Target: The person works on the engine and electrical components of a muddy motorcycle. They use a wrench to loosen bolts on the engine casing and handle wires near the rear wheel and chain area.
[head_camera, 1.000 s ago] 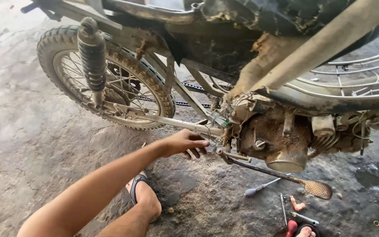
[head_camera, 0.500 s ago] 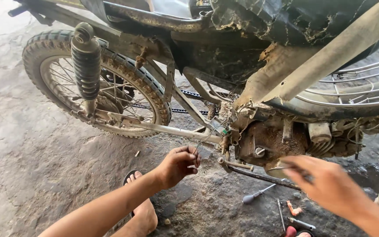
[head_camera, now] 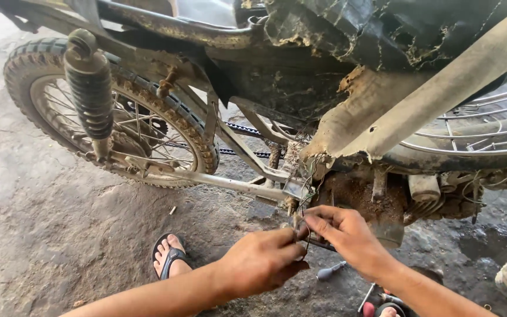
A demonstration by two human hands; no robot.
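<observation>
A muddy motorcycle [head_camera: 300, 88] stands in front of me on the dirt ground. My left hand [head_camera: 262, 261] and my right hand [head_camera: 347, 235] meet just under its dirty engine [head_camera: 377, 199], behind the end of the swingarm [head_camera: 224, 183]. The left hand's fingers are closed around a small thin metal part [head_camera: 298, 228]. The right hand's fingertips pinch the same part from the other side. My fingers hide most of the part, so its shape is unclear.
The spoked rear wheel [head_camera: 118, 135], a black shock absorber [head_camera: 89, 88] and the chain [head_camera: 247, 151] are to the left. My sandalled foot [head_camera: 171, 261] rests on the ground. A screwdriver [head_camera: 331, 271] and red-handled tools [head_camera: 377, 305] lie below my hands.
My right hand has come in from the right and joined the left hand at the small part under the engine. The view has moved closer to the motorcycle.
</observation>
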